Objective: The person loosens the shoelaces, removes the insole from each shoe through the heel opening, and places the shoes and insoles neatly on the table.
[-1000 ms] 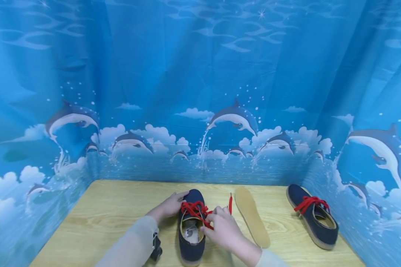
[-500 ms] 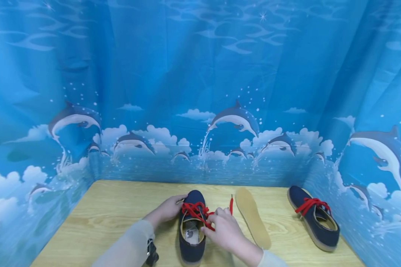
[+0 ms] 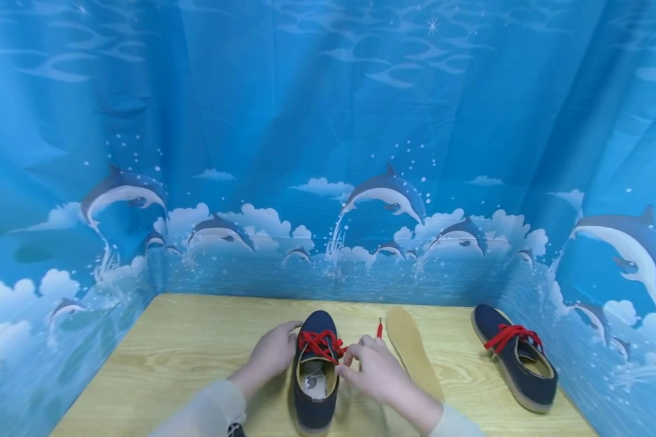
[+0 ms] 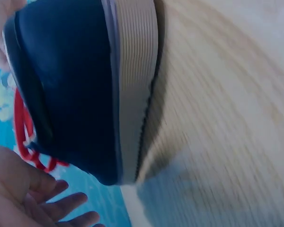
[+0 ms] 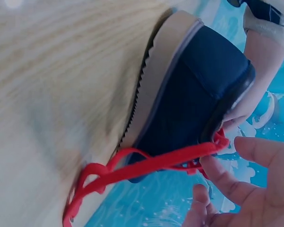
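Note:
A navy shoe [image 3: 314,409] with red laces [image 3: 319,344] stands upright on the table, toe pointing away. My left hand [image 3: 273,351] is along its left side, and in the left wrist view the fingers [image 4: 66,205] are spread and relaxed. My right hand [image 3: 376,369] is at the right side of the lacing. In the right wrist view its thumb and index finger stand apart, fingertips right at a red lace [image 5: 156,163] that runs from the shoe down to the table. A printed pale lining [image 3: 314,383] shows inside the shoe.
A tan insole [image 3: 407,340] lies right of the shoe, partly behind my right hand. The matching navy shoe [image 3: 516,358] with a tied red lace stands at the table's right. A blue dolphin curtain [image 3: 328,152] surrounds the wooden table [image 3: 197,321].
My left hand has slid back from the toe along the shoe's side. The right hand has moved slightly right, and the lace stretch at its fingertips now lies closer to the shoe.

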A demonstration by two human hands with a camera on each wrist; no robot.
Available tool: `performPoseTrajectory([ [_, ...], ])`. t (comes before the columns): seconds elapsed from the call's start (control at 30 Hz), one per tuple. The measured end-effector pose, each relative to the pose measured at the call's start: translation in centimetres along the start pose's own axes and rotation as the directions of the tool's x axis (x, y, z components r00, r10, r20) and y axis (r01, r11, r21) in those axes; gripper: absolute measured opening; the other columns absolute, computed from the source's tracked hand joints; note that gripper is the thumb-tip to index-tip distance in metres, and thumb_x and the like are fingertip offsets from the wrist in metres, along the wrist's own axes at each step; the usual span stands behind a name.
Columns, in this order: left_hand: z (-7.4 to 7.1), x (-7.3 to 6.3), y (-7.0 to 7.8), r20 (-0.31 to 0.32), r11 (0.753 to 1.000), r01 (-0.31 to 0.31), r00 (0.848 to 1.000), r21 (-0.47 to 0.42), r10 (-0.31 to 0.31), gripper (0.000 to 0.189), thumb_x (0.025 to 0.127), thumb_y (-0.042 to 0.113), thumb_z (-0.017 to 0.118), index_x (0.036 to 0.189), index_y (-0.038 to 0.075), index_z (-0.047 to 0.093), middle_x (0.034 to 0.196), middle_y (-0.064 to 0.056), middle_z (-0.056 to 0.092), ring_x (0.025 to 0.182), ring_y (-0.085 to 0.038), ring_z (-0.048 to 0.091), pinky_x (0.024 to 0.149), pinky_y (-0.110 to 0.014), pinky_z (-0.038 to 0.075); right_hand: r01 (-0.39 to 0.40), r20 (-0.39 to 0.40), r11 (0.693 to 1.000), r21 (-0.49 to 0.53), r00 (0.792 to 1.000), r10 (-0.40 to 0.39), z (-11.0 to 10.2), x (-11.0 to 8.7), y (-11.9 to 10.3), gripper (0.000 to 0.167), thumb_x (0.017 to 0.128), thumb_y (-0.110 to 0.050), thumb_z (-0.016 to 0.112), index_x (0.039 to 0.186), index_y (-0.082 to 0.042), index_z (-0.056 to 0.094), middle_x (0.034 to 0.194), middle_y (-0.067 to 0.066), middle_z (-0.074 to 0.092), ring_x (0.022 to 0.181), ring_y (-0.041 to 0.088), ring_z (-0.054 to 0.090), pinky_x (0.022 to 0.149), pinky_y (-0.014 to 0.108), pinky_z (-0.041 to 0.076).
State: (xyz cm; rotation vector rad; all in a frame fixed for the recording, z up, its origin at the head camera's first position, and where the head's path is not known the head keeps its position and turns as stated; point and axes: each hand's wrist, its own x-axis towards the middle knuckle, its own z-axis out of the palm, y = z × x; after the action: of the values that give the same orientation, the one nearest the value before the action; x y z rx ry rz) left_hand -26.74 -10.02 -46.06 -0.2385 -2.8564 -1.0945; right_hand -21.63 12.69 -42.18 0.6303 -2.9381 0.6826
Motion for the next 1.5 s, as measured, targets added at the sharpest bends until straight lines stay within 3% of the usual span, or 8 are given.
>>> performPoseTrajectory([
  [0.03, -0.1, -0.3, 0.3, -0.009, 1.0, -0.01, 1.0, 0.007, 0.01, 0.038, 0.099, 0.007, 0.053, 0.135, 0.005, 0.062, 0.122, -0.018, 0.068, 0.103, -0.035, 0.067, 0.089, -0.052, 0.053, 0.001, -0.001, 1.0, -0.004, 1.0, -0.001, -0.2, 0.0, 0.0, 0.023, 0.088, -0.043, 0.073, 0.079, -0.024, 0.064, 0.087, -0.003, 0.053, 0.083, 0.017, 0.044, 0.064, 0.033, 0.041],
  [0.17, -0.3, -1.2, 1.4, -0.056, 0.997, -0.045, 0.997, 0.06, 0.049, 0.039, 0.097, 0.01, 0.05, 0.133, 0.004, 0.063, 0.124, -0.016, 0.067, 0.108, -0.035, 0.065, 0.094, -0.051, 0.052, 0.009, 0.005, 1.0, 0.001, 1.0, -0.009, -0.9, -0.1, 0.1, 0.023, 0.089, -0.042, 0.073, 0.079, -0.023, 0.063, 0.086, -0.002, 0.053, 0.083, 0.017, 0.045, 0.066, 0.035, 0.04],
  [0.27, -0.3, -1.7, 2.2, -0.087, 0.996, -0.036, 0.995, 0.085, 0.043, 0.039, 0.097, 0.015, 0.05, 0.133, 0.006, 0.064, 0.128, -0.015, 0.066, 0.119, -0.036, 0.061, 0.1, -0.053, 0.048, 0.01, 0.022, 1.0, 0.017, 1.0, -0.011, -1.5, -0.2, 0.2, 0.023, 0.09, -0.04, 0.072, 0.079, -0.023, 0.063, 0.083, -0.002, 0.05, 0.081, 0.017, 0.043, 0.064, 0.035, 0.038],
  [0.5, 0.4, -2.6, 4.2, -0.136, 0.984, -0.039, 0.989, 0.174, 0.063, 0.039, 0.099, 0.028, 0.056, 0.132, 0.01, 0.065, 0.129, -0.014, 0.064, 0.119, -0.037, 0.059, 0.097, -0.055, 0.05, 0.014, 0.063, 0.999, 0.046, 0.998, -0.017, -2.6, -0.3, 0.4, 0.019, 0.091, -0.037, 0.072, 0.081, -0.022, 0.066, 0.087, -0.001, 0.054, 0.083, 0.018, 0.045, 0.064, 0.035, 0.041],
  [0.7, 1.5, -2.9, 5.5, -0.084, 0.968, -0.036, 0.995, 0.249, 0.059, 0.05, 0.099, 0.042, 0.057, 0.137, 0.009, 0.061, 0.136, -0.019, 0.058, 0.125, -0.041, 0.053, 0.098, -0.059, 0.047, -0.009, 0.117, 0.998, 0.056, 0.993, 0.002, -3.7, -0.5, 0.7, 0.018, 0.093, -0.038, 0.07, 0.086, -0.022, 0.067, 0.089, -0.003, 0.053, 0.084, 0.019, 0.045, 0.064, 0.036, 0.042],
  [0.97, 2.8, -3.0, 6.5, -0.003, 0.95, -0.04, 0.999, 0.311, 0.043, 0.069, 0.093, 0.059, 0.058, 0.145, 0.014, 0.054, 0.149, -0.021, 0.045, 0.136, -0.045, 0.04, 0.102, -0.063, 0.041, -0.029, 0.125, 0.997, 0.066, 0.992, 0.021, -5.5, -0.8, 0.9, 0.018, 0.093, -0.041, 0.07, 0.09, -0.023, 0.069, 0.097, 0.0, 0.058, 0.095, 0.023, 0.053, 0.071, 0.043, 0.047],
  [1.17, 3.4, -2.6, 7.2, 0.043, 0.949, -0.028, 0.999, 0.313, 0.015, 0.076, 0.09, 0.062, 0.06, 0.148, 0.014, 0.049, 0.155, -0.022, 0.038, 0.142, -0.048, 0.029, 0.109, -0.066, 0.033, -0.086, 0.136, 0.994, 0.069, 0.988, 0.076, -6.5, -1.0, 1.0, 0.023, 0.092, -0.045, 0.07, 0.096, -0.022, 0.07, 0.106, 0.001, 0.061, 0.105, 0.027, 0.055, 0.08, 0.051, 0.05],
  [1.5, 4.3, -2.6, 7.0, 0.078, 0.932, -0.029, 0.997, 0.361, 0.001, 0.089, 0.081, 0.067, 0.07, 0.15, 0.016, 0.047, 0.155, -0.021, 0.037, 0.145, -0.048, 0.026, 0.112, -0.065, 0.03, -0.11, 0.143, 0.99, 0.085, 0.985, 0.097, -7.6, -1.2, 1.5, 0.022, 0.092, -0.046, 0.069, 0.099, -0.025, 0.07, 0.105, -0.002, 0.06, 0.105, 0.024, 0.054, 0.084, 0.052, 0.05],
])
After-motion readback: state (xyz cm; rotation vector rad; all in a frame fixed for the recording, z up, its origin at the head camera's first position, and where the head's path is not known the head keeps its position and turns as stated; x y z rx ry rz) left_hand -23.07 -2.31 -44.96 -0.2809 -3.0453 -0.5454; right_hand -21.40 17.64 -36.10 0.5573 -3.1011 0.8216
